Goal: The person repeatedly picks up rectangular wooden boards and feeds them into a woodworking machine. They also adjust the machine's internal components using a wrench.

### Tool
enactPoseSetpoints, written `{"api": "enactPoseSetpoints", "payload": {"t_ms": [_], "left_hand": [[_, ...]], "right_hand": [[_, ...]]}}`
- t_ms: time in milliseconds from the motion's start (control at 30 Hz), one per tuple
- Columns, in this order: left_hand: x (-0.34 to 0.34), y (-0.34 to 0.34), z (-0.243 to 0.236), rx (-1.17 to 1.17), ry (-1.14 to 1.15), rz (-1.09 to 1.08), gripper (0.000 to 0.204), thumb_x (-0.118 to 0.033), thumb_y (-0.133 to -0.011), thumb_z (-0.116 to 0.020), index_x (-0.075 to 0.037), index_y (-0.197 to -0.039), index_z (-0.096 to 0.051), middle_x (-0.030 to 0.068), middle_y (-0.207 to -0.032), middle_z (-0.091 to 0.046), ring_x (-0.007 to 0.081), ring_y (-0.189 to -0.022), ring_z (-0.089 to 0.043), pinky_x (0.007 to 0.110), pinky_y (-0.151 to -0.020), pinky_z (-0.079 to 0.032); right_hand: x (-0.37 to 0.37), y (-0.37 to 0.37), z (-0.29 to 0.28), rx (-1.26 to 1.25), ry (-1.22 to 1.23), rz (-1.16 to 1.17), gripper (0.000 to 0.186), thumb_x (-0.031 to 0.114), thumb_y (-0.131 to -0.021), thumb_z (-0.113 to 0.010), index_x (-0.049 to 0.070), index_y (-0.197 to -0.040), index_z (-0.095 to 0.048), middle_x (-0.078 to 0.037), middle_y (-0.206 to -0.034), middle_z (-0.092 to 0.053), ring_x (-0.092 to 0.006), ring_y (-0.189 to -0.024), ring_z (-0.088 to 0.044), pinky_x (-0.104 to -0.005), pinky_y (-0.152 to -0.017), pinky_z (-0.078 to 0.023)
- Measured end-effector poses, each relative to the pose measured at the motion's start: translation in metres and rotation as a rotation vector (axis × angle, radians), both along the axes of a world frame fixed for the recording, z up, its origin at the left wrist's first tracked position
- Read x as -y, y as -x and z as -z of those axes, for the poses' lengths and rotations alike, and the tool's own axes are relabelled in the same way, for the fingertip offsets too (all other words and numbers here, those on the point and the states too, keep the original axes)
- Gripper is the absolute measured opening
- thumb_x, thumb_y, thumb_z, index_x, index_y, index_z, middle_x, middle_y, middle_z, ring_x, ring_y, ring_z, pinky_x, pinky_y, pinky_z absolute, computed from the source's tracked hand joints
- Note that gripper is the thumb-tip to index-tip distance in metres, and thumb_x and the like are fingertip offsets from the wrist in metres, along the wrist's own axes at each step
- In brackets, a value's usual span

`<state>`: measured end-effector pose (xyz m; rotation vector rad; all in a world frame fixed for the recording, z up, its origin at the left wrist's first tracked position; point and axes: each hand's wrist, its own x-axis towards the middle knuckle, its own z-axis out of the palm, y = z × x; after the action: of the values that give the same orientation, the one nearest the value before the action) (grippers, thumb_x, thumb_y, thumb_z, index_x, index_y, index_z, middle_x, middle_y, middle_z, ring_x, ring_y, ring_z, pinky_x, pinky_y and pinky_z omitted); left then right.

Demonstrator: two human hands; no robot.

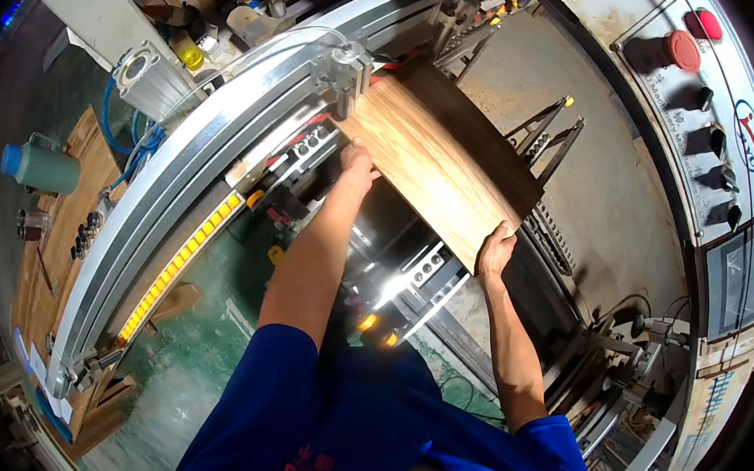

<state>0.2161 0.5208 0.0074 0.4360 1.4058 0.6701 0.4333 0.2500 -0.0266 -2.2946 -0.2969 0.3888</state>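
A light wooden board (425,167) with visible grain lies slantwise over the machine, its far end near a metal clamp block (348,73). My left hand (357,165) grips its left edge, with the fingers passing underneath and partly hidden. At the near end, my right hand (495,251) holds the right corner, thumb on top and the other fingers mostly out of sight. Along the board's right side lies a dark brown panel or surface (466,127). Bright light glares on the board's near half.
A long aluminium rail (133,204) curves along the left, with a yellow roller strip (182,265) beside it. At right stands a control panel (691,105) with red buttons and black knobs. A green jug (48,167) sits on a wooden bench. Metal arms with yellow tips (553,132) project beyond the board.
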Motion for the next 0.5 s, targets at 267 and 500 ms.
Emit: {"api": "enactPoseSetpoints", "payload": {"t_ms": [267, 500], "left_hand": [[0.001, 0.002, 0.005, -0.038, -0.013, 0.001, 0.044, -0.037, -0.109, -0.039, -0.007, -0.139, -0.052, 0.0123, -0.131, -0.062, 0.0280, -0.112, -0.066, 0.049, -0.087, -0.059], [0.000, 0.000, 0.010, -0.052, -0.030, 0.047, 0.044, -0.040, -0.111, -0.034, -0.010, -0.140, -0.050, 0.0099, -0.130, -0.063, 0.0268, -0.112, -0.066, 0.050, -0.093, -0.055]], "right_hand": [[0.002, 0.001, 0.007, 0.063, -0.030, -0.013, 0.085, 0.057, -0.102, -0.039, -0.019, -0.139, -0.039, -0.042, -0.132, -0.053, -0.0487, -0.127, -0.054, -0.0485, -0.109, -0.039], [0.002, 0.005, -0.007, -0.019, 0.013, 0.016, 0.080, 0.059, -0.102, -0.039, -0.013, -0.137, -0.044, -0.038, -0.127, -0.058, -0.0490, -0.123, -0.056, -0.0497, -0.106, -0.041]]}}
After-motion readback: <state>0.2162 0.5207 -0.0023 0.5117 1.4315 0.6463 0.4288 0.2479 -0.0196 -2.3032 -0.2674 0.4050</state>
